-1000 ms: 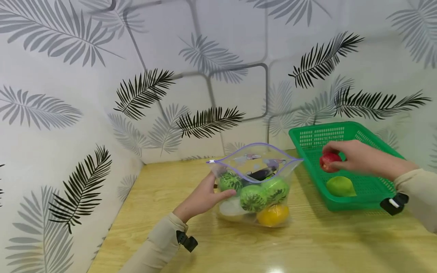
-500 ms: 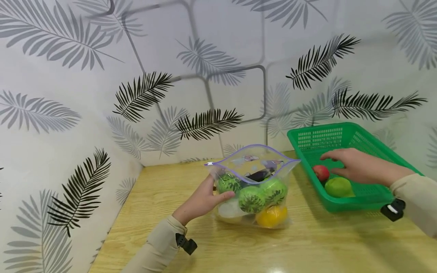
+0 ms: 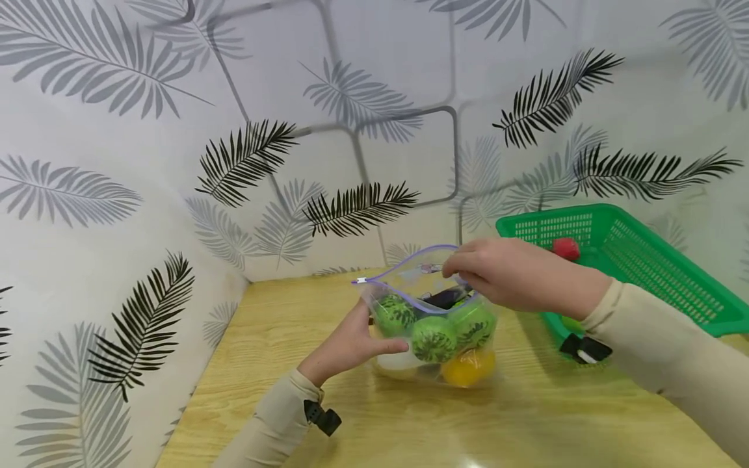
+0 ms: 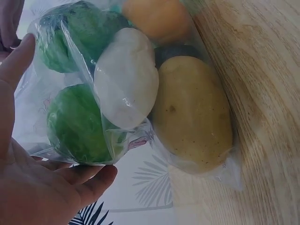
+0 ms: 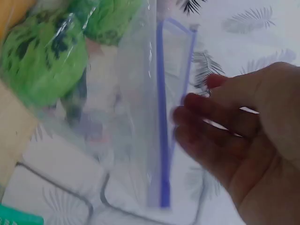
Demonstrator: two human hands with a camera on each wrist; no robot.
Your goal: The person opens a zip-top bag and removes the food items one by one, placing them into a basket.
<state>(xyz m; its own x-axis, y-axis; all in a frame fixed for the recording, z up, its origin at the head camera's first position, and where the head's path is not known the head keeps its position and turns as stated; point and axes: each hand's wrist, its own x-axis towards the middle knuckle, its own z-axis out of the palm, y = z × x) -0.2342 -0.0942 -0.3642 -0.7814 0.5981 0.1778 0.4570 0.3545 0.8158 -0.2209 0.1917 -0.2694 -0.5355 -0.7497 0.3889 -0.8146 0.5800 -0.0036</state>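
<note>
In the head view a clear zip bag with a purple seal stands on the table, its mouth gaping. Green patterned round produce, a dark eggplant and an orange-yellow item show inside. The left wrist view adds a potato and a white lump. My left hand holds the bag's left side, thumb in front and fingers behind. Over the right part of the mouth is my right hand. In the right wrist view its fingers are loosely bent beside the purple seal.
A green plastic basket stands at the right by the wall. It holds a red apple and a green fruit, mostly hidden by the right forearm. Leaf-patterned wall covering rises behind the wooden table.
My right hand let the red apple go in the basket, then moved left to the bag's mouth. The apple now lies farther back, and the basket has turned slightly. My left hand stays on the bag.
</note>
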